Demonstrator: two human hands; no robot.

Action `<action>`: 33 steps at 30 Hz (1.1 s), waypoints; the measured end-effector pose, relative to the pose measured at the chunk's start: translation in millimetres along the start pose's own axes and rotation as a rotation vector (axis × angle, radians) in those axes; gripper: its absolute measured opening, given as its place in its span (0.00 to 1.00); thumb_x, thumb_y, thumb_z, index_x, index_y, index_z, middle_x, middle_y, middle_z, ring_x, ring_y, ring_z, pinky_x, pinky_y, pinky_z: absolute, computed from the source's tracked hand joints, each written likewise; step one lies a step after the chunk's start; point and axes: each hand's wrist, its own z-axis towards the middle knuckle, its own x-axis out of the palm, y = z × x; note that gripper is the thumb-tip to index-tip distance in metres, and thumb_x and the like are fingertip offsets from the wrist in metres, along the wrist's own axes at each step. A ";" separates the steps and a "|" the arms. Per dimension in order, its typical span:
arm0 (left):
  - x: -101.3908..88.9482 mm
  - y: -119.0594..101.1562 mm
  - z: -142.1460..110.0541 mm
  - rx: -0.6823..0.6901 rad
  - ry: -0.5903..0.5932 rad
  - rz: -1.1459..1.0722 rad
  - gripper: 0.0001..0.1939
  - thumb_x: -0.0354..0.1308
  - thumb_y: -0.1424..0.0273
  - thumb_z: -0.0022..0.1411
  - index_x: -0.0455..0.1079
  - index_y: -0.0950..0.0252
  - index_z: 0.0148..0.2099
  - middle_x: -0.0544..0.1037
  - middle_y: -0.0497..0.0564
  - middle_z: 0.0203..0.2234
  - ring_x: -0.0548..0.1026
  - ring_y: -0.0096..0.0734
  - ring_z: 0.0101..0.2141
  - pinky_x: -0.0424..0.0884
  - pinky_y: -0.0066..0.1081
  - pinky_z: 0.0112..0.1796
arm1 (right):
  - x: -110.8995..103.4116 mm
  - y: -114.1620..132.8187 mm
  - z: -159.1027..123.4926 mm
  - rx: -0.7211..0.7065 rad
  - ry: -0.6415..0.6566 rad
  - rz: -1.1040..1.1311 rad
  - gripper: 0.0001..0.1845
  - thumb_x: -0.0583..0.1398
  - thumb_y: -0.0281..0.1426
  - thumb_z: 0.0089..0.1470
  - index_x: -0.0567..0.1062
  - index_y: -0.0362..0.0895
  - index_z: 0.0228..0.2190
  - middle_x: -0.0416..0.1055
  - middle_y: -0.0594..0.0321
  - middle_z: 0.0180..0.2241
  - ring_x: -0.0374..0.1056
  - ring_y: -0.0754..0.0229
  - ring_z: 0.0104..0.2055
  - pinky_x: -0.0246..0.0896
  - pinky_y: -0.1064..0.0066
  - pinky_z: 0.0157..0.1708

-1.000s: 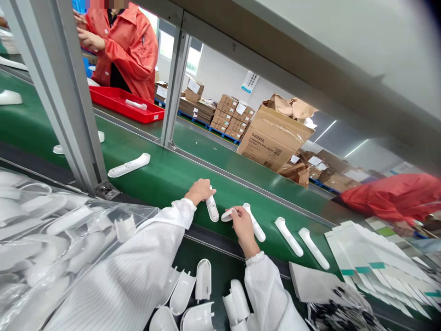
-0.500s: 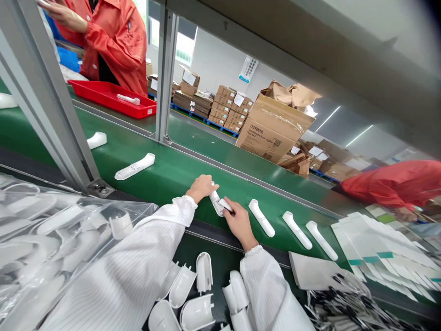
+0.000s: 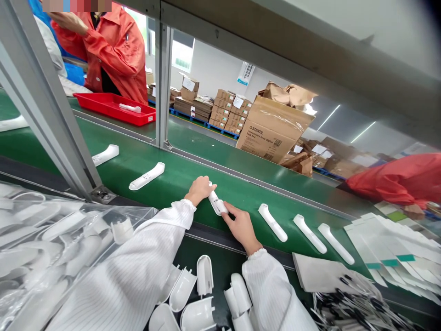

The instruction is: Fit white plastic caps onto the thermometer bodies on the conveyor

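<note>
A white handheld device (image 3: 214,200), shaped like a forehead thermometer, lies slanted on the green conveyor belt between my hands. My left hand (image 3: 200,190) is closed around its upper end. The thumb and fingers of my right hand (image 3: 241,226) are at its lower end, on a small curved white cover (image 3: 221,209). Whether this cover is seated cannot be made out. Below my hands, several loose white covers (image 3: 182,289) are scattered on the dark green surface. Upstream on the left lies another such device (image 3: 147,177), and a further one (image 3: 272,223) is to the right.
A plastic bag of white parts (image 3: 62,234) fills the left front. Metal posts (image 3: 163,92) frame the belt (image 3: 186,168). At right are papers (image 3: 389,253) and bundled cables (image 3: 351,303). Across stand a red tray (image 3: 113,110) and a co-worker in red (image 3: 117,55).
The other devices on the belt have shifted right. The cover, tilted up in my right fingers before, now lies flatter against the held device. My left hand has hardly moved.
</note>
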 end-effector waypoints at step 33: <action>-13.0 -9.2 -2.2 -0.058 -0.009 0.012 0.21 0.52 0.56 0.64 0.77 0.68 0.38 0.79 0.59 0.28 0.80 0.44 0.35 0.73 0.31 0.35 | 7.7 6.4 -3.3 -0.095 -0.021 -0.107 0.21 0.57 0.24 0.55 0.77 0.45 0.50 0.74 0.55 0.52 0.71 0.53 0.52 0.64 0.62 0.57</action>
